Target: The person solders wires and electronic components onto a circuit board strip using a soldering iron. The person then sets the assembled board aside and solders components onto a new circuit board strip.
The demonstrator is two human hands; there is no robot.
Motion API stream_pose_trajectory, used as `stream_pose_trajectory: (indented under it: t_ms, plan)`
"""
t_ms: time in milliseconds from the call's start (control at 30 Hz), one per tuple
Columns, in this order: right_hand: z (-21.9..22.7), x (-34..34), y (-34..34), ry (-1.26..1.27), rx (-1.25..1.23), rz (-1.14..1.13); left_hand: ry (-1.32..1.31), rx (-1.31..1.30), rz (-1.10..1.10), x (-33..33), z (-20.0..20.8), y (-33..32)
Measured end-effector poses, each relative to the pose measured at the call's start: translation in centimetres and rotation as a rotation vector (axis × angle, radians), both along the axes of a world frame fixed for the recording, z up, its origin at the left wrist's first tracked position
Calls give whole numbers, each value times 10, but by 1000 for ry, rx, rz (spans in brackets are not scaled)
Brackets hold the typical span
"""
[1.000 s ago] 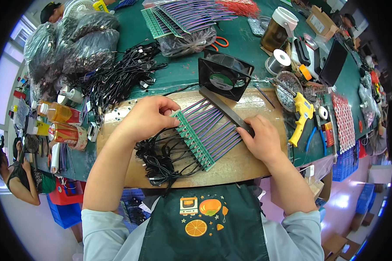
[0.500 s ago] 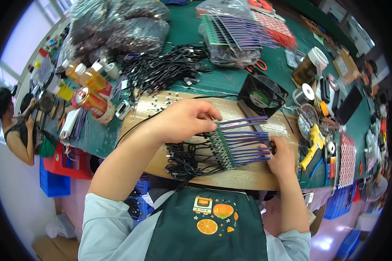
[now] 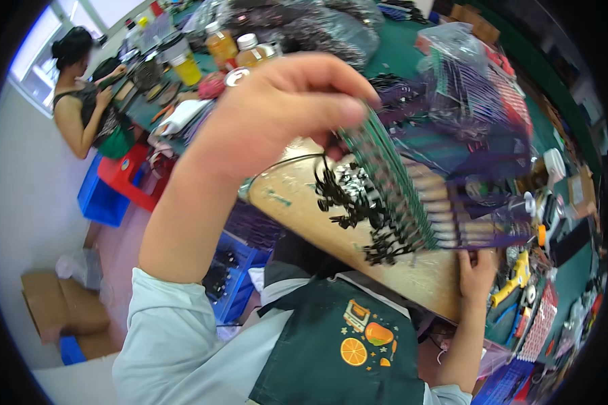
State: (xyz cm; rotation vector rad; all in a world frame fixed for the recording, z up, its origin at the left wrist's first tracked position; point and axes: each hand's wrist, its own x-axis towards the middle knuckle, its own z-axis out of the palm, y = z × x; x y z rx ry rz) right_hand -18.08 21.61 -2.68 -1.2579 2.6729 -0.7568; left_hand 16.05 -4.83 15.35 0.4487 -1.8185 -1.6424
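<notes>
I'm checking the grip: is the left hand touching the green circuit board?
Touching. The head view shows the left hand pinching the green circuit board at its upper end.

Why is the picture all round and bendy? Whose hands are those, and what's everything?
A person is working barehanded, with no robot. They wear a wide camera on their head, looking down, so straight edges bend. The left hand pinches a long green circuit-board strip near its upper end; thin purple wires stick out one side, black cables hang on the other. The right hand is close to the wires; blur hides whether its fingers grip them. Below lies a brown board, and a yellow plastic glue gun rests on the green tabletop.
</notes>
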Motion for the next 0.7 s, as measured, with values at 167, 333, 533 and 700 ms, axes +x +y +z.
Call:
stream_pose_trajectory:
  t_ms: [167, 333, 533, 700]
  plan:
    - [-9, -3, -2, 24, -105, 37, 323, 51, 250, 120, -18, -24]
    - [-18, -12, -1, 36, -109, 51, 437, 162, 341, 240, -60, -14]
    - [-23, -20, 4, -17, -23, 28, 119, 401, 837, 374, -216, 14]
    - [-25, -25, 4, 0, 4, 41, 254, 981, 1097, 447, -379, 86]
